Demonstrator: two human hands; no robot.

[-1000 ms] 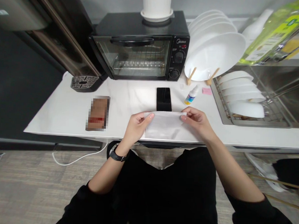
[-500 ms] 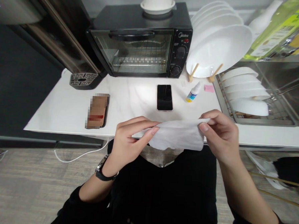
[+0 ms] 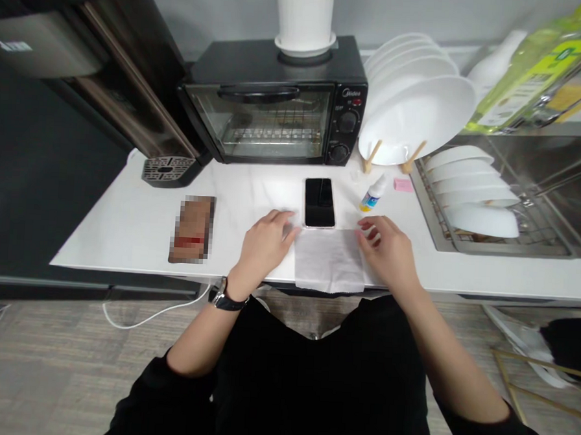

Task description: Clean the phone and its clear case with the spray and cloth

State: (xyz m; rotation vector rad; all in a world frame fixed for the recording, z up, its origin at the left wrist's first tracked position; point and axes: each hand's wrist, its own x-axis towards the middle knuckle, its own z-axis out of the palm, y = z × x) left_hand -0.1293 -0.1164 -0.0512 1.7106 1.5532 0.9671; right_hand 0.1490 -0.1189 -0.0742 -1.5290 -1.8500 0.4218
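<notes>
A thin white cloth (image 3: 329,262) lies spread on the counter, its lower edge hanging slightly over the front. Just behind it is a smartphone (image 3: 320,203) with a dark screen. My left hand (image 3: 266,242) is at the cloth's left upper corner, thumb and fingers apart and nothing held. At the right upper corner, my right hand (image 3: 388,254) has its fingers loosely curled but parted from the thumb, empty too. Behind my right hand stands a small white bottle (image 3: 372,194) with a blue and yellow label, near a pink slip (image 3: 402,185).
A black toaster oven (image 3: 271,122) backs the white counter (image 3: 252,196), a white pot (image 3: 305,17) on top. Left are a dispenser (image 3: 170,170) and a blurred-out flat object (image 3: 192,230). Plates (image 3: 417,120) and a sink rack of bowls (image 3: 482,219) stand right.
The cloth, held up between both hands before, now lies on the counter before the phone. Both hands have let go of it and moved slightly forward. The camera view has shifted.
</notes>
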